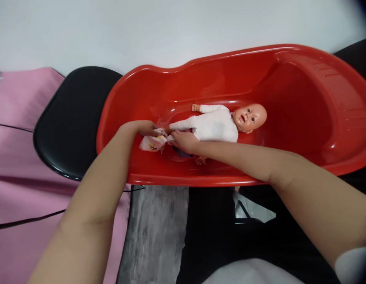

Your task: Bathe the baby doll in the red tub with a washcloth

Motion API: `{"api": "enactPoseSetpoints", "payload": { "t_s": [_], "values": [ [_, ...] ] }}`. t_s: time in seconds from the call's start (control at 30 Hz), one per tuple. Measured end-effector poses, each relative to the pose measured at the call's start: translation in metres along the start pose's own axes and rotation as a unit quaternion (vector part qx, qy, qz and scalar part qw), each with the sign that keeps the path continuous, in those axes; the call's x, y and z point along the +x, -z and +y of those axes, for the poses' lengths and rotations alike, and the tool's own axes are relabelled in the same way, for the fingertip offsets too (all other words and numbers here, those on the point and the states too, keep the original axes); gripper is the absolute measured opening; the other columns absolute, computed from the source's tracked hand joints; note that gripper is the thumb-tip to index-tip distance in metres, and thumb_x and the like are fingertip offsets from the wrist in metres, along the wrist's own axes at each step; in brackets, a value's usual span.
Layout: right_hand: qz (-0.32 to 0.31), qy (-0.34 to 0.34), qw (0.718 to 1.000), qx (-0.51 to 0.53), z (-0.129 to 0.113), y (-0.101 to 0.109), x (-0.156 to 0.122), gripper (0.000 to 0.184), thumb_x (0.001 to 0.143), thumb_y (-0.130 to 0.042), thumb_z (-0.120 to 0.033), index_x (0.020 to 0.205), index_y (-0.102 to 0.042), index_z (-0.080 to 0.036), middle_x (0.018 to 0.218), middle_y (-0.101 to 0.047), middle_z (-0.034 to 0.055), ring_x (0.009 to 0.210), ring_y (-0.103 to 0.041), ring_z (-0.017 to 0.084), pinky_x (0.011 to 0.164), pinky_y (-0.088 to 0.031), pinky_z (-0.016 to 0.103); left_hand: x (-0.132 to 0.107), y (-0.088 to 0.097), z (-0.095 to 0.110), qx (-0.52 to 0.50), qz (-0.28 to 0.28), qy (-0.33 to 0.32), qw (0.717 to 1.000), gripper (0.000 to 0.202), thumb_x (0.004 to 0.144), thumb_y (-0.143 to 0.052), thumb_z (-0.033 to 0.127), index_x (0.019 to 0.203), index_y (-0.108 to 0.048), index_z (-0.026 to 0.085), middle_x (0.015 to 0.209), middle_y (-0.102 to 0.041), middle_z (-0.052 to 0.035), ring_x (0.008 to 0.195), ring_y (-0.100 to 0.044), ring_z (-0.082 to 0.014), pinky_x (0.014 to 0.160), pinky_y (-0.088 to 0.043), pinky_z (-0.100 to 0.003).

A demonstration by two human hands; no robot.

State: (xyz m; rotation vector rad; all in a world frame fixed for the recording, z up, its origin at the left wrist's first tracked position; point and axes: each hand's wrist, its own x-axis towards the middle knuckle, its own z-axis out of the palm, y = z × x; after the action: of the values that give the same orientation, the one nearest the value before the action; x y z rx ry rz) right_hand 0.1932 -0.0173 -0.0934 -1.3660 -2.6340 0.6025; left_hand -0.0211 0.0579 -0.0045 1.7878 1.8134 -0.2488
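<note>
In the head view, the left hand point(147, 128), left of the frame's centre, pinches a pale patterned cloth point(153, 143) at the end of the doll point(215, 127)'s legs. The right hand point(185, 142), at centre, bends its fingers in at a whitish edge there; whether they close on cloth or a foot, I cannot tell. Meeting at one spot, the hands probably share the work, one steadying what the other handles.

The doll lies face up in the red tub point(298, 98), middle of the frame, head to the right, likely so its legs come between both hands. A black seat point(73, 122) at left sits under the tub's narrow end, presumably propping it at working height. A dark object point(183, 153) below the right hand is unclear.
</note>
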Motion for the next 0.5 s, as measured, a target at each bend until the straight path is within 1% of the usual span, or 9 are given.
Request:
{"api": "enactPoseSetpoints", "payload": {
  "t_s": [0.07, 0.1, 0.13, 0.2, 0.23, 0.3, 0.37, 0.43, 0.5],
  "values": [
    [0.001, -0.005, 1.0, 0.001, 0.001, -0.001, 0.001, 0.044, 0.12, -0.043, -0.047, 0.141, -0.065, -0.015, 0.136, -0.075, 0.0139, 0.116, -0.074, 0.028, 0.095, -0.055, 0.038, 0.004, 0.003, 0.001, 0.034, -0.043, 0.012, 0.998, 0.029, 0.089, -0.08, 0.048, 0.083, -0.082, 0.019, 0.077, -0.078, -0.0049, 0.097, -0.069, -0.0246, 0.101, -0.047, -0.036],
    [0.001, -0.008, 1.0, -0.001, 0.001, -0.002, 0.001, 0.043, 0.12, -0.043, -0.045, 0.14, -0.066, -0.014, 0.137, -0.075, 0.0145, 0.115, -0.074, 0.028, 0.095, -0.055, 0.038, 0.006, 0.005, 0.0, 0.052, -0.049, 0.013, 0.997, 0.028, 0.089, -0.081, 0.047, 0.084, -0.082, 0.02, 0.078, -0.079, -0.005, 0.099, -0.07, -0.0252, 0.102, -0.047, -0.036],
    [-0.002, -0.006, 1.0, -0.005, 0.001, -0.002, 0.001, 0.043, 0.12, -0.043, -0.044, 0.139, -0.067, -0.013, 0.137, -0.075, 0.0154, 0.114, -0.074, 0.029, 0.095, -0.055, 0.038, 0.007, 0.006, -0.001, 0.067, -0.041, 0.013, 0.997, 0.027, 0.088, -0.081, 0.046, 0.084, -0.082, 0.02, 0.081, -0.08, -0.0057, 0.101, -0.07, -0.026, 0.102, -0.046, -0.036],
    [-0.01, 0.004, 1.0, -0.016, 0.001, -0.001, 0.001, 0.042, 0.12, -0.044, -0.042, 0.135, -0.069, -0.012, 0.137, -0.074, 0.0168, 0.115, -0.074, 0.029, 0.098, -0.054, 0.039, 0.008, 0.009, -0.003, 0.097, -0.013, 0.014, 0.995, 0.026, 0.089, -0.08, 0.046, 0.09, -0.083, 0.02, 0.092, -0.082, -0.008, 0.103, -0.073, -0.0276, 0.099, -0.048, -0.036],
    [-0.014, 0.012, 1.0, -0.021, 0.001, -0.001, 0.0, 0.042, 0.12, -0.044, -0.041, 0.133, -0.07, -0.012, 0.136, -0.074, 0.0171, 0.115, -0.073, 0.029, 0.099, -0.053, 0.04, 0.007, 0.01, -0.004, 0.112, 0.004, 0.017, 0.994, 0.027, 0.09, -0.079, 0.046, 0.096, -0.084, 0.02, 0.099, -0.083, -0.0097, 0.103, -0.074, -0.0288, 0.096, -0.049, -0.036],
    [-0.021, 0.026, 0.999, -0.027, 0.0, 0.0, -0.002, 0.042, 0.12, -0.042, -0.039, 0.132, -0.071, -0.012, 0.136, -0.074, 0.017, 0.117, -0.073, 0.03, 0.102, -0.053, 0.042, 0.005, 0.013, -0.004, 0.137, 0.042, 0.025, 0.989, 0.034, 0.093, -0.075, 0.048, 0.111, -0.084, 0.021, 0.115, -0.083, -0.0134, 0.106, -0.075, -0.0321, 0.092, -0.051, -0.036],
    [-0.031, 0.029, 0.999, -0.026, -0.001, 0.001, -0.004, 0.042, 0.121, -0.04, -0.038, 0.133, -0.071, -0.012, 0.136, -0.073, 0.0176, 0.117, -0.072, 0.031, 0.102, -0.053, 0.044, 0.004, 0.015, -0.003, 0.153, 0.08, 0.029, 0.984, 0.041, 0.097, -0.07, 0.048, 0.126, -0.081, 0.021, 0.128, -0.08, -0.0165, 0.111, -0.075, -0.0356, 0.091, -0.053, -0.038],
    [-0.042, 0.024, 0.999, -0.024, -0.002, 0.002, -0.006, 0.042, 0.12, -0.041, -0.038, 0.134, -0.071, -0.012, 0.136, -0.073, 0.0187, 0.116, -0.073, 0.031, 0.102, -0.054, 0.045, 0.003, 0.016, -0.002, 0.156, 0.11, 0.028, 0.981, 0.045, 0.101, -0.065, 0.048, 0.133, -0.079, 0.02, 0.133, -0.078, -0.0176, 0.116, -0.074, -0.037, 0.093, -0.054, -0.039],
    [-0.05, 0.021, 0.998, -0.025, -0.003, 0.002, -0.007, 0.042, 0.12, -0.042, -0.038, 0.135, -0.071, -0.012, 0.136, -0.072, 0.0192, 0.117, -0.073, 0.031, 0.103, -0.053, 0.045, 0.004, 0.016, -0.001, 0.153, 0.126, 0.025, 0.98, 0.046, 0.102, -0.062, 0.047, 0.136, -0.078, 0.021, 0.133, -0.078, -0.0171, 0.118, -0.073, -0.037, 0.094, -0.054, -0.04]
  ]
}}
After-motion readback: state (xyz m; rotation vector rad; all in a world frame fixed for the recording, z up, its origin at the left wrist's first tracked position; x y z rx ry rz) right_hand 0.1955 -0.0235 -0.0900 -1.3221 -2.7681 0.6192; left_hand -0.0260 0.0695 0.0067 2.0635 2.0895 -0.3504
